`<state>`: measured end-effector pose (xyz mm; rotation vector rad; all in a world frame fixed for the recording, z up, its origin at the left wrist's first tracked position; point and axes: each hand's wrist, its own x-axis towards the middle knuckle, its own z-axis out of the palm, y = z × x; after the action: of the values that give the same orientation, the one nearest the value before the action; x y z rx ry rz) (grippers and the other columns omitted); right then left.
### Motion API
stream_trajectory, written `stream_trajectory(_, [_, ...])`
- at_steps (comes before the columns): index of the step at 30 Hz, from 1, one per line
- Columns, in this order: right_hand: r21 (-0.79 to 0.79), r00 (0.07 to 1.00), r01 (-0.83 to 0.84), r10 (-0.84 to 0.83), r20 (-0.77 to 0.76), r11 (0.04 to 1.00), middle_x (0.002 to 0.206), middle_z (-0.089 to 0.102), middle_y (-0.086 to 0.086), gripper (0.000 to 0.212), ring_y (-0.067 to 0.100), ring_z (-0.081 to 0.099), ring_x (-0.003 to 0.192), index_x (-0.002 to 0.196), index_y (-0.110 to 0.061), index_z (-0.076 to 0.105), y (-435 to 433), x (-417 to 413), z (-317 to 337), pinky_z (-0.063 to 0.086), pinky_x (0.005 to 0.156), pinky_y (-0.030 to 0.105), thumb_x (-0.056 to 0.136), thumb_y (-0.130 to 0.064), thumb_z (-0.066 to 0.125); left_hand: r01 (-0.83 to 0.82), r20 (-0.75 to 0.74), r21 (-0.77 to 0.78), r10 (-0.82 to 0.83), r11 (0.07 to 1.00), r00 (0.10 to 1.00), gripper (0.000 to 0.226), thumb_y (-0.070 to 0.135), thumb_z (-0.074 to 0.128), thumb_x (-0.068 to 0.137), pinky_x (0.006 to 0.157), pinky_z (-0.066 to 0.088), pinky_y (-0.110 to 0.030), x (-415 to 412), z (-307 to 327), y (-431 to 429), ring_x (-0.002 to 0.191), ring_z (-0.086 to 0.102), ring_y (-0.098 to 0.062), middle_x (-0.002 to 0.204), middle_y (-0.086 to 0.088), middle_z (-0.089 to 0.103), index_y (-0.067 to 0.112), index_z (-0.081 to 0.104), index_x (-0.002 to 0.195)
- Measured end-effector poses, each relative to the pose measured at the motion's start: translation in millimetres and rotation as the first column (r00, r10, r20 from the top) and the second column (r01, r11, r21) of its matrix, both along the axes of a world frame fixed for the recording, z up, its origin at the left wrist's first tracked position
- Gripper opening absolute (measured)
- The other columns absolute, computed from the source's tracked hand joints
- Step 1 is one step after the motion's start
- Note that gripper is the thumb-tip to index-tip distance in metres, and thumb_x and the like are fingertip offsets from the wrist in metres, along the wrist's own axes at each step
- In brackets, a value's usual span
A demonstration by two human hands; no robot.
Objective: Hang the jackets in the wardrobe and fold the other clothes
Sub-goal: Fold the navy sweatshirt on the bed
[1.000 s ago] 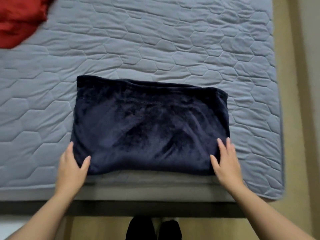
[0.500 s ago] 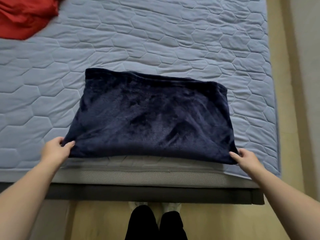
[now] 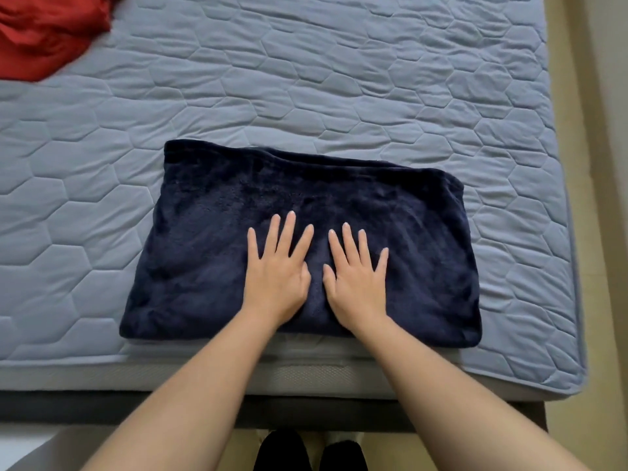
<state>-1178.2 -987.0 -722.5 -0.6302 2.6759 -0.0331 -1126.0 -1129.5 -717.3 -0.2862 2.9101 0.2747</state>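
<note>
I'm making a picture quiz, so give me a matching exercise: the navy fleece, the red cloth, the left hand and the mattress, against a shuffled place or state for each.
Things:
1. fleece
2. red cloth
3. left hand
4. mattress

Places or states:
A. bunched at the far left of the bed
B. grey, quilted
C. folded, at the bed's near edge
D. flat on the fleece, fingers spread

Pairs: 1-C, 2-A, 3-D, 4-B
</note>
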Motion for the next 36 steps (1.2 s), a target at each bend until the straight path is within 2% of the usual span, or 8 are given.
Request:
stream_trajectory(7, [0.009, 0.988, -0.081, 0.082, -0.134, 0.997, 0.159, 0.021, 0.003, 0.063, 0.026, 0.016, 0.147, 0.151, -0.023, 0.026, 17.6, 4.6, -74.3, 0.009, 0.114, 0.061, 0.092, -0.047, 0.028, 0.006, 0.016, -0.107, -0.004, 0.994, 1.000, 0.069, 0.044, 0.032, 0.085, 0.114, 0.006, -0.062, 8.5, -84.4, 0.1, 0.146, 0.009, -0.037, 0.158, -0.015, 0.014, 0.024, 0.022, 0.151])
stream_trajectory(12, [0.016, 0.990, -0.094, 0.095, -0.101, 0.995, 0.159, 0.021, 0.004, 0.064, 0.027, 0.015, 0.147, 0.150, -0.023, 0.026, 13.6, 2.1, -56.2, 0.013, 0.113, 0.063, 0.092, -0.049, 0.025, 0.028, 0.041, -0.100, -0.024, 0.995, 0.999, 0.068, 0.047, 0.029, 0.086, 0.112, 0.011, -0.064, 3.2, -62.3, -2.4, 0.145, 0.014, -0.039, 0.157, -0.018, 0.016, 0.023, 0.027, 0.150])
stream_trajectory(17, [-0.050, 0.955, -0.255, 0.243, -0.171, 0.966, 0.161, 0.014, 0.001, 0.066, 0.031, 0.011, 0.148, 0.150, -0.033, 0.025, 6.9, -52.8, -41.4, 0.005, 0.111, 0.066, 0.089, -0.059, 0.030, 0.263, -0.036, -0.209, -0.276, 0.942, 0.960, 0.071, 0.061, 0.028, 0.088, 0.111, 0.005, -0.067, -43.4, -46.3, -57.3, 0.145, 0.010, -0.041, 0.158, -0.016, 0.013, 0.029, 0.023, 0.151])
stream_trajectory(21, [0.074, 0.974, -0.130, 0.141, -0.178, 0.989, 0.162, -0.001, -0.005, 0.065, 0.023, -0.003, 0.149, 0.151, -0.041, 0.010, -7.4, -122.0, -53.6, -0.005, 0.110, 0.064, 0.089, -0.062, 0.012, 0.035, 0.021, -0.296, -0.030, 0.954, 0.999, 0.070, 0.065, 0.011, 0.088, 0.111, -0.008, -0.062, -88.4, -58.3, -99.6, 0.146, -0.007, -0.036, 0.160, -0.009, -0.005, 0.036, 0.003, 0.152])
stream_trajectory(25, [0.059, 0.979, -0.025, 0.036, -0.201, 0.998, 0.161, 0.006, -0.008, 0.065, 0.017, 0.003, 0.149, 0.150, -0.039, 0.019, 21.5, -147.3, -65.2, 0.002, 0.112, 0.061, 0.088, -0.060, 0.015, -0.179, -0.016, -0.238, 0.181, 0.955, 0.983, 0.065, 0.061, 0.017, 0.091, 0.113, -0.002, -0.059, -85.9, -70.7, -130.0, 0.146, 0.001, -0.035, 0.160, -0.011, 0.004, 0.037, 0.009, 0.151])
stream_trajectory(31, [0.197, 0.973, 0.200, -0.171, -0.155, 0.960, 0.162, -0.003, -0.007, 0.066, 0.017, -0.006, 0.148, 0.153, -0.035, 0.008, 76.0, -143.9, -49.4, 0.000, 0.116, 0.059, 0.091, -0.059, 0.013, -0.443, 0.024, -0.196, 0.456, 0.875, 0.890, 0.063, 0.054, 0.022, 0.095, 0.114, 0.005, -0.061, -54.4, -52.7, -150.7, 0.146, 0.007, -0.033, 0.159, -0.013, 0.010, 0.029, 0.015, 0.152])
stream_trajectory(33, [0.208, 0.974, 0.214, -0.193, -0.117, 0.954, 0.162, -0.006, -0.006, 0.067, 0.020, -0.009, 0.148, 0.153, -0.032, 0.005, 75.8, -138.4, -36.6, 0.000, 0.115, 0.060, 0.093, -0.058, 0.017, -0.471, 0.036, -0.173, 0.484, 0.865, 0.875, 0.064, 0.050, 0.027, 0.096, 0.113, 0.004, -0.063, -42.0, -35.6, -143.0, 0.146, 0.003, -0.033, 0.160, -0.014, 0.006, 0.025, 0.011, 0.153])
stream_trajectory(36, [0.130, 0.979, 0.191, -0.178, -0.100, 0.973, 0.162, -0.008, -0.003, 0.067, 0.022, -0.010, 0.148, 0.154, -0.030, 0.006, 63.3, -127.7, -15.1, -0.002, 0.116, 0.059, 0.094, -0.055, 0.025, -0.305, -0.017, -0.100, 0.305, 0.947, 0.952, 0.065, 0.045, 0.033, 0.096, 0.113, 0.003, -0.061, -15.0, -9.0, -110.1, 0.147, 0.003, -0.030, 0.160, -0.012, 0.005, 0.022, 0.012, 0.153])
